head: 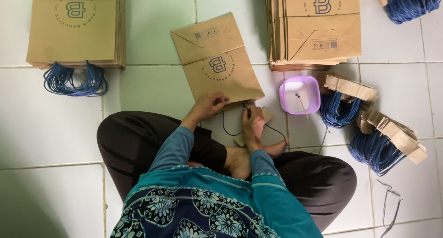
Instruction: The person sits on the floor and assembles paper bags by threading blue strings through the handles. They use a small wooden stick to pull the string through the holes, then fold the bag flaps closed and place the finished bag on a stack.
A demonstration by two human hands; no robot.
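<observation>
Your left hand (210, 105) presses with bent fingers on the near edge of the flat brown paper bag (217, 62), which lies on the white tiled floor (152, 88) just in front of your crossed legs, and its mouth points toward you. Your right hand (253, 123) is closed narrow on a small brown paper strip (264, 114) with a blue cord handle (230, 129) on it, and it touches the same edge of the bag, just beside the left hand. The cord hangs in a loop between the two hands and another part runs off to the right over your foot. To do this step well, I think you should keep the left hand firm so the bag does not slide, put the strip straight along the edge and in the middle, and then press it flat from one end to the other. Take care that the loose cord is not caught under the strip. The small lilac tub (300, 95) with a stick inside stands near your right hand, and the bundles of blue handles (376, 136) lie further right. Stacks of bags (318, 28) wait at the far side.
</observation>
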